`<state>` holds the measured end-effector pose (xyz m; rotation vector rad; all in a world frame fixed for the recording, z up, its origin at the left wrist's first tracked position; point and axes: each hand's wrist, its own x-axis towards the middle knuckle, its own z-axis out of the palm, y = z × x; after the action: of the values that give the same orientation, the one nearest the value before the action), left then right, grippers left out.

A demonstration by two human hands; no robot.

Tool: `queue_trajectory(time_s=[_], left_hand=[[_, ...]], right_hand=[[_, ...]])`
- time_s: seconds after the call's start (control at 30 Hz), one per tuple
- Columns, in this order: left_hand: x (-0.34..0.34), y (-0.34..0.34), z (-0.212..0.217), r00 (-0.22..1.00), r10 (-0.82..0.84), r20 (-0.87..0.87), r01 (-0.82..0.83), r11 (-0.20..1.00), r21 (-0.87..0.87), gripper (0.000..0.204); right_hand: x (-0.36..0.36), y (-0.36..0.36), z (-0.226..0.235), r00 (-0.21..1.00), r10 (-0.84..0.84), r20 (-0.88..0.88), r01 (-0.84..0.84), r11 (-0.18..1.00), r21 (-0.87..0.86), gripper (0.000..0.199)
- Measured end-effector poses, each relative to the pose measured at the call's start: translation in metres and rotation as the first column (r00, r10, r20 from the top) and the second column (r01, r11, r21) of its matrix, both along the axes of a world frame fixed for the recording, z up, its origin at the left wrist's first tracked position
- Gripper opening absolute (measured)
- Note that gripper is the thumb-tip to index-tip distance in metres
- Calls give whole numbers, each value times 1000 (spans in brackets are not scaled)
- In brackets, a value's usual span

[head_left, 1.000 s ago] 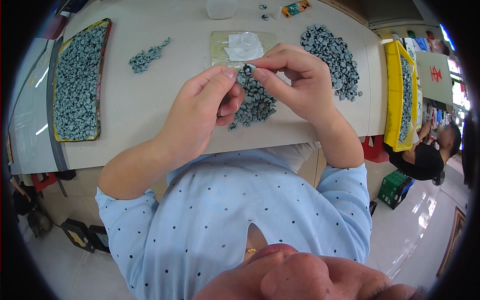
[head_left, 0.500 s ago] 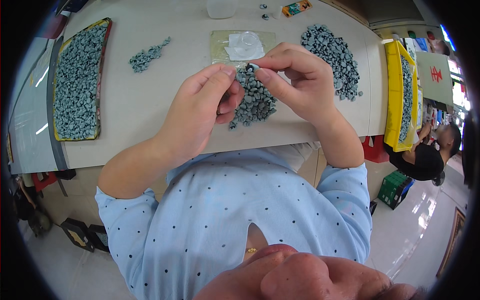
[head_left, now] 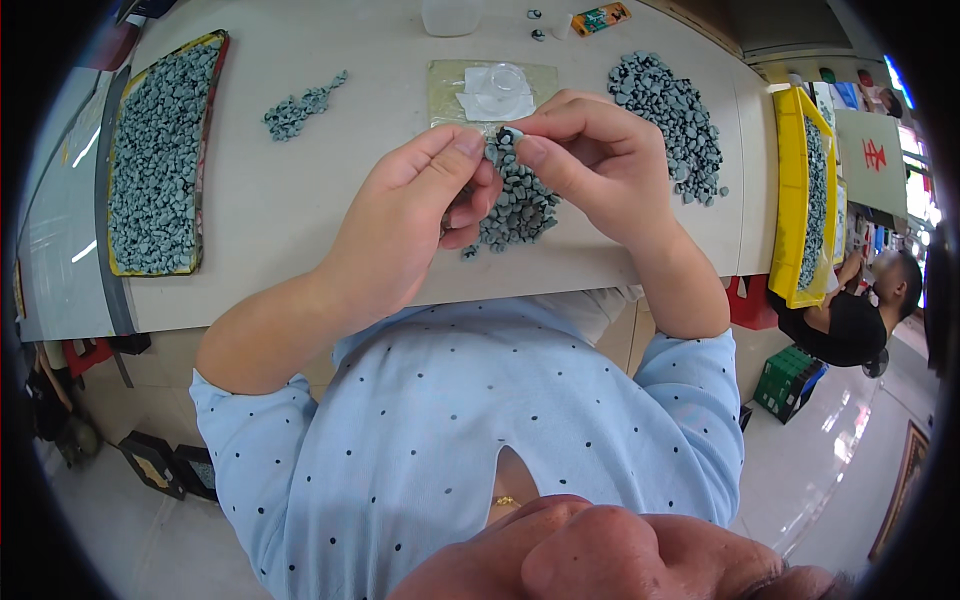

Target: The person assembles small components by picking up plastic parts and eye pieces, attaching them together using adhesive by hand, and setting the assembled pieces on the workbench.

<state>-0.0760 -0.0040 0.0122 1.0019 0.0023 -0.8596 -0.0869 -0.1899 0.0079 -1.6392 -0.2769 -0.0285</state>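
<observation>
Over the near middle of the table, my two hands are close together. My right hand (head_left: pixel 612 165) pinches a small grey-and-black pebble-like piece (head_left: pixel 511 134) between thumb and forefinger. My left hand (head_left: pixel 405 205) is closed, with its thumb pressed on the forefinger and the other fingers curled under; what lies inside is hidden. Directly below the fingertips is a pile of similar grey-green pieces (head_left: pixel 518 212), partly covered by the hands. Just beyond, a flat clear bag (head_left: pixel 445 90) lies under some white paper and a small round clear dish (head_left: pixel 503 78).
A yellow-edged tray (head_left: pixel 218 75) full of grey pieces lies at the left, with a small cluster (head_left: pixel 290 117) beside it. Another heap (head_left: pixel 680 125) sits on the right, near a yellow bin (head_left: pixel 790 190). A clear tub (head_left: pixel 448 17) and an orange-and-green tube (head_left: pixel 601 18) stand farther back. A person (head_left: pixel 850 310) sits at far right.
Both hands stay in nearly the same pinching pose, with slight finger movement around the small piece. The whole table view has shifted a little to the right.
</observation>
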Motion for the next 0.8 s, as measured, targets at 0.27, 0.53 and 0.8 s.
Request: queue_trajectory(time_s=[0.27, 0.53, 0.8], left_hand=[[0, 1, 0, 1000, -16, 3, 16, 1000, -15, 25], [1, 0, 2, 1000, -8, -5, 8, 1000, -27, 26], [-1, -4, 5, 1000, 17, 7, -17, 999, 28, 26]], right_hand=[[2, -3, 5, 926, 96, -365, -28, 982, 187, 12], [4, -4, 4, 900, 157, -407, -49, 963, 263, 12], [4, -4, 2, 894, 176, -412, -57, 957, 285, 13]])
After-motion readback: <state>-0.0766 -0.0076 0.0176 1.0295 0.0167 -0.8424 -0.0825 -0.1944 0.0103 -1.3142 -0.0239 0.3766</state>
